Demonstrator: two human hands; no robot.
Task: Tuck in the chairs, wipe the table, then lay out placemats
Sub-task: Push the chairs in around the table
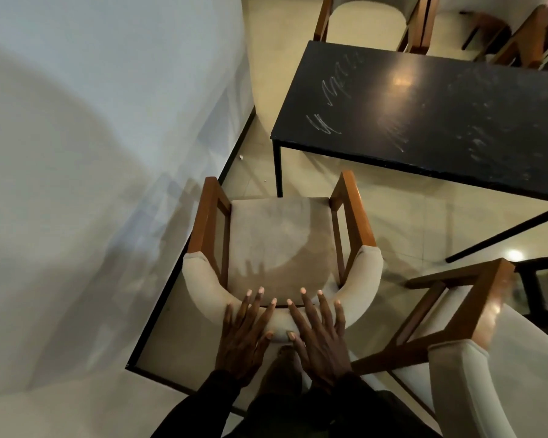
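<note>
**A:** Which step is this?

**B:** Chair-tucking, I'd say. The chair (279, 248) sits out from the table (424, 115), with its front near the table's near-left corner and nothing under it yet. It probably needs a shove forward and a bit right so it goes in past the leg.

**A:** Hands?

**B:** Left hand (244, 336) and right hand (320, 339) lie flat on the padded back, fingers straight and spread, gripping nothing. The table's smeared, so no wipe yet. There's a second chair (475, 343) out on the right.

The left hand (244, 330) and the right hand (321, 335) are laid flat, fingers spread, on the padded backrest of a chair (279, 241). The chair is set near a corner of the smeared black bench (424, 115); a second chair (462, 324) is seen at the right.
</note>
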